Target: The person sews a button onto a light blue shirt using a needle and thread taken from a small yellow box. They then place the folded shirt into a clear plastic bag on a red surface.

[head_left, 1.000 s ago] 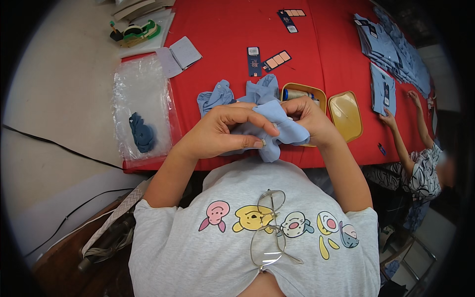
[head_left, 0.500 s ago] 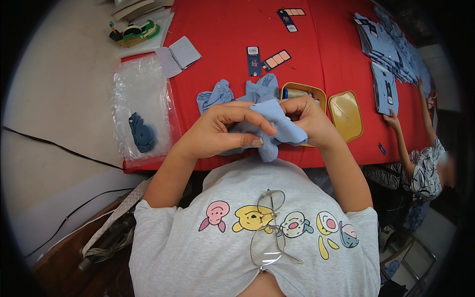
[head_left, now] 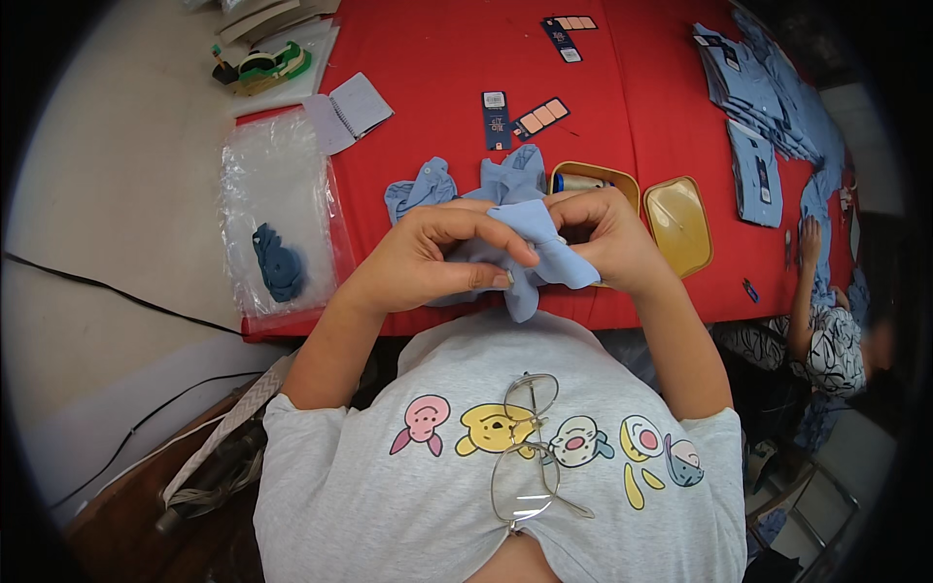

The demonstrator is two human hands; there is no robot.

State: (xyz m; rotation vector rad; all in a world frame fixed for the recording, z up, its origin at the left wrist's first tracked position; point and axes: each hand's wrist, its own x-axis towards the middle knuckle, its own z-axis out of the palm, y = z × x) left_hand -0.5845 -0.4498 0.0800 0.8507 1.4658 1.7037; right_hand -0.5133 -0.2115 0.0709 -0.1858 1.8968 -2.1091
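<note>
A light blue button-up garment [head_left: 513, 175] is bunched up at the near edge of the red-covered table, with part of it lifted between my hands. My left hand [head_left: 442, 251] grips the fabric from the left, thumb and fingers closing on it near a pale button. From the right, my right hand [head_left: 607, 241] pinches the same garment, its fingertips partly hidden behind a raised fold that looks like a collar. Another bunched part of blue cloth with a button [head_left: 428, 185] lies just beyond my left hand.
Beyond my right hand sit a yellow box [head_left: 627, 185] holding a thread spool and its lid [head_left: 678, 228]. Hang tags [head_left: 497, 121], a spiral notebook [head_left: 355, 109], clear plastic bags [head_left: 282, 194] and a tape dispenser [head_left: 267, 68] lie farther off. At right, a co-worker's hand [head_left: 810, 238] is near folded blue shirts [head_left: 753, 180].
My hands stay nearly in place; the lifted fabric shifts slightly. The co-worker's hand has left the nearest folded shirt and moved right, onto other blue cloth.
</note>
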